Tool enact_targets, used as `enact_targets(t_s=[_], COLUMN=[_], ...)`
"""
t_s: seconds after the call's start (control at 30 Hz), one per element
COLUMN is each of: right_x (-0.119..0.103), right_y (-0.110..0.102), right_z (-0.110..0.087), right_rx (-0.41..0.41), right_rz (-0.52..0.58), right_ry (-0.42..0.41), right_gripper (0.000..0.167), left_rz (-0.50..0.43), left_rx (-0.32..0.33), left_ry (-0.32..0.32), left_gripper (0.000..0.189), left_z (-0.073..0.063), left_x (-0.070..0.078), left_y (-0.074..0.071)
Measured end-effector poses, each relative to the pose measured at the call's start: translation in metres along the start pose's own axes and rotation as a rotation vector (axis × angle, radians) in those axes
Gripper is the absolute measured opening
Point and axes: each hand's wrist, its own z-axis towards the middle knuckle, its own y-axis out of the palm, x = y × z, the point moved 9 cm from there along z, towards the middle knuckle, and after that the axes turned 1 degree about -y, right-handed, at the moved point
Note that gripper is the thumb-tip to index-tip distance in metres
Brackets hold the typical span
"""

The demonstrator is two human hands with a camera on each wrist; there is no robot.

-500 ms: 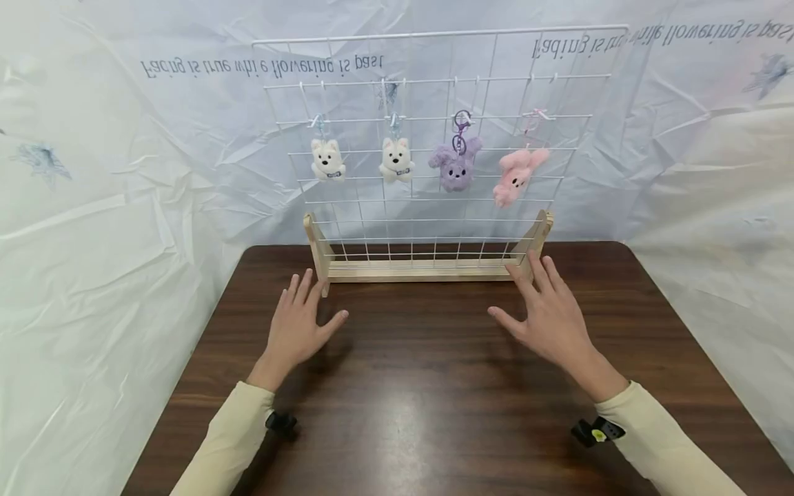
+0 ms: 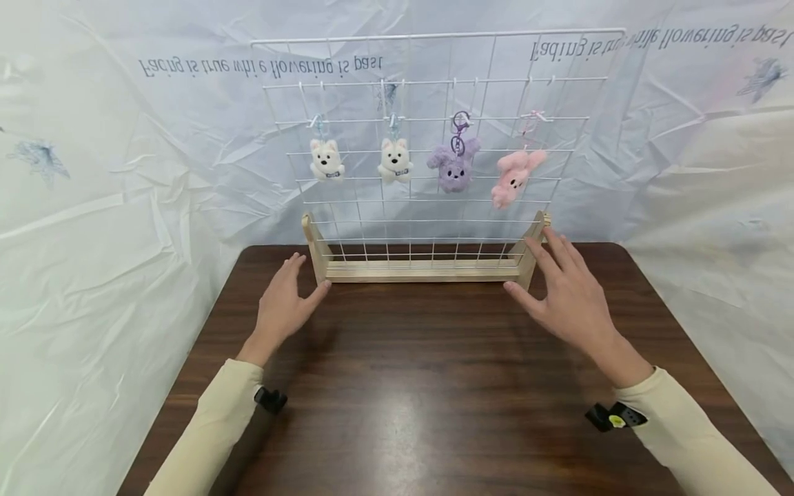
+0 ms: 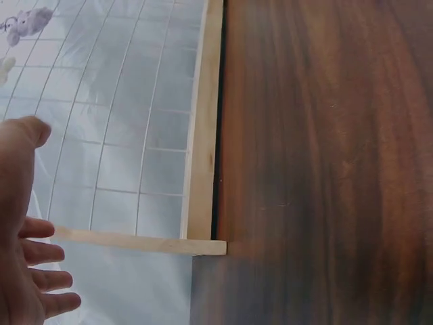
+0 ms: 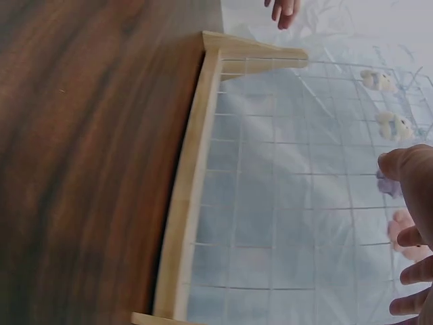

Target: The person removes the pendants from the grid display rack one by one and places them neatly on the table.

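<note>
A white wire grid rack (image 2: pixel 409 221) stands in a wooden base (image 2: pixel 422 272) at the far side of the table. From its hooks hang two white dog plush keychains (image 2: pixel 327 162) (image 2: pixel 395 162), a purple plush keychain (image 2: pixel 455 169) and a pink plush keychain (image 2: pixel 516 180). My left hand (image 2: pixel 282 303) is beside the base's left end, thumb spread from its fingers; the left wrist view shows the fingers (image 3: pixel 44 254) holding nothing. At the right end, my right hand (image 2: pixel 573 300) has its fingers extended by the wooden support (image 2: pixel 527 258); whether they touch it I cannot tell.
The dark brown wooden table (image 2: pixel 397 372) spreads in front of the rack. Wrinkled white sheeting (image 2: pixel 124 227) with printed lettering hangs behind and at both sides. A dark wrist camera (image 2: pixel 271 399) sits at the left cuff, another wrist camera (image 2: pixel 614 417) at the right.
Both hands have moved outward and slightly away from me, the left towards the base's left end, the right along its right support. The keychains hang as before.
</note>
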Motion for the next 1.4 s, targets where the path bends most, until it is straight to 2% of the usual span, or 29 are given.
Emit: enact_targets(t_s=[0.1, 0.23, 0.5, 0.6, 0.73, 0.87, 1.07, 1.23, 1.4], right_x=[-0.001, 0.003, 0.013, 0.017, 0.027, 0.036, 0.037, 0.036, 0.035], right_y=[-0.012, -0.023, -0.034, -0.037, -0.043, -0.05, -0.067, -0.073, -0.076], right_z=[0.008, 0.02, 0.041, 0.048, 0.057, 0.065, 0.077, 0.088, 0.102], right_rx=[0.047, 0.065, 0.037, 0.045, 0.053, 0.086, 0.18, 0.207, 0.245], right_rz=[0.018, 0.064, 0.138, 0.209, 0.318, 0.364, 0.393, 0.409, 0.431], right_ry=[-0.015, 0.029, 0.109, 0.131, 0.214, 0.295, 0.315, 0.326, 0.342], right_gripper=[0.079, 0.077, 0.068, 0.064, 0.06, 0.056, 0.049, 0.046, 0.044], left_rz=[-0.051, -0.101, -0.19, -0.205, -0.223, -0.246, -0.288, -0.311, -0.313], left_rx=[0.063, 0.105, 0.091, 0.085, 0.093, 0.096, 0.095, 0.123, 0.154], left_ry=[-0.029, -0.049, -0.076, -0.078, -0.078, -0.089, -0.074, -0.036, -0.047], left_gripper=[0.077, 0.076, 0.075, 0.074, 0.074, 0.075, 0.076, 0.068, 0.062], left_z=[0.006, 0.014, 0.027, 0.032, 0.038, 0.046, 0.056, 0.062, 0.064], left_x=[-0.004, -0.01, -0.024, -0.027, -0.032, -0.036, -0.035, -0.031, -0.036], left_y=[-0.007, -0.011, -0.008, -0.005, -0.002, 0.002, 0.006, 0.005, 0.008])
